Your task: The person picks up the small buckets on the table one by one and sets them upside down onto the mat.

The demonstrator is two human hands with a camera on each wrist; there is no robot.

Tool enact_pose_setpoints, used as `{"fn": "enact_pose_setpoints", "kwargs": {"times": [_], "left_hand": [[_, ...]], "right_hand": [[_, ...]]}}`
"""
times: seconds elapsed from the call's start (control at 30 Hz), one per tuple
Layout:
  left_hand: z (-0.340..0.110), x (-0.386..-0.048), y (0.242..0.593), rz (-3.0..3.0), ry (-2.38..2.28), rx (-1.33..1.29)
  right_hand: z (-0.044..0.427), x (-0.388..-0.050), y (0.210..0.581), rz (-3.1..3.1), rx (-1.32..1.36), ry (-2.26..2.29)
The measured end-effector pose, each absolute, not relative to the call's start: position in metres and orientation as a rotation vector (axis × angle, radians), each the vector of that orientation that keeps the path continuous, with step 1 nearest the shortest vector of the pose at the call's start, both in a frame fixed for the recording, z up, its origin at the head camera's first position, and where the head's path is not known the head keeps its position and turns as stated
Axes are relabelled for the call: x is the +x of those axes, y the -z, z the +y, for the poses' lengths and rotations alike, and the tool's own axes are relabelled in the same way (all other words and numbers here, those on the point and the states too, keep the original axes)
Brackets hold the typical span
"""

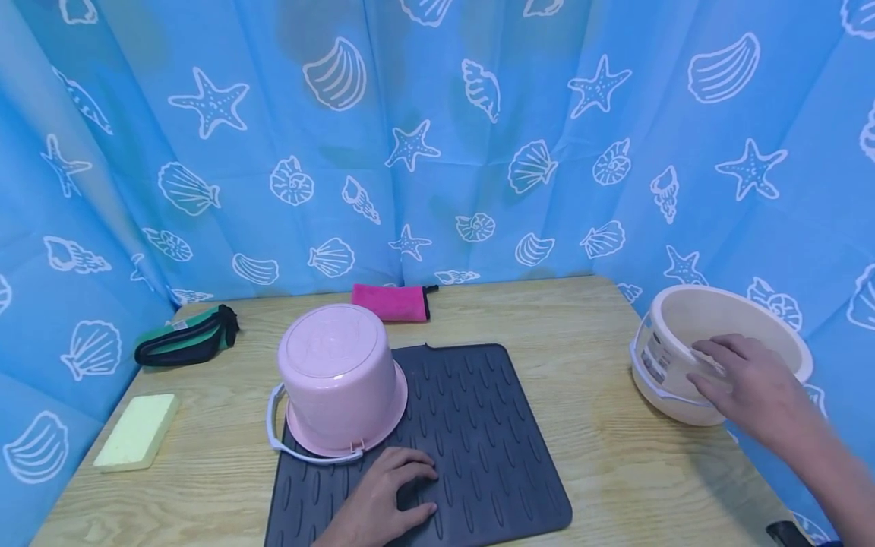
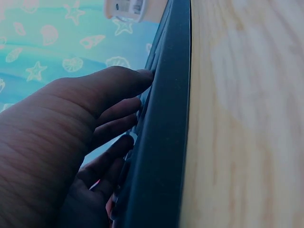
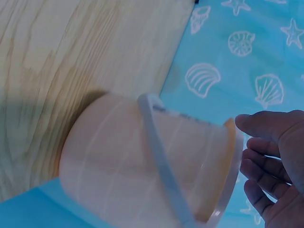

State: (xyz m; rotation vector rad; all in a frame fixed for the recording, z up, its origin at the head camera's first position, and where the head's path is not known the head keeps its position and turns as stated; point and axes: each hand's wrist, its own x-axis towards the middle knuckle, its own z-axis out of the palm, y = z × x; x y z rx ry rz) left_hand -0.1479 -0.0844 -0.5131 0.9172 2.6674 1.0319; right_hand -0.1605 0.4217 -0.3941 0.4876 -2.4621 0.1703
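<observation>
Curving loosely, left hand (image 1: 383,495) touching mat (image 1: 488,441), right hand (image 1: 759,389) at cream bucket (image 1: 683,374)

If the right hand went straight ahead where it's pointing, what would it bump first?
Probably the pale bucket: the right hand is so close that I can't tell whether they're touching.

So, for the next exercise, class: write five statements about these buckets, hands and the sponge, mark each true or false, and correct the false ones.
1. The pink bucket stands upside down. True.
2. The left hand is at the dark mat. True.
3. The sponge lies on the dark mat. False: the sponge lies on the table, left of the mat.
4. The right hand is beside the white bucket's rim. True.
5. The white bucket's opening faces down. False: it faces up.
</observation>
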Motion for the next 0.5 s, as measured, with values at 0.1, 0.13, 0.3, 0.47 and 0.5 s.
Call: {"fn": "enact_pose_setpoints", "kwargs": {"times": [0.1, 0.13, 0.3, 0.47, 0.5], "left_hand": [[-0.085, -0.148, 0.514, 2.665, -1.029, 0.917], [-0.085, -0.148, 0.514, 2.665, -1.029, 0.917], [-0.086, -0.148, 0.516, 2.667, -1.028, 0.931], [-0.086, -0.148, 0.517, 2.679, -1.033, 0.952], [-0.086, -0.148, 0.517, 2.682, -1.035, 0.957]], "right_hand": [[0.430, -0.160, 0.396, -2.487, 0.449, -0.142], [0.432, -0.160, 0.397, -2.494, 0.436, -0.134], [0.444, -0.160, 0.402, -2.487, 0.428, -0.126], [0.452, -0.158, 0.404, -2.507, 0.440, -0.081], [0.453, -0.157, 0.404, -2.518, 0.440, -0.070]]}}
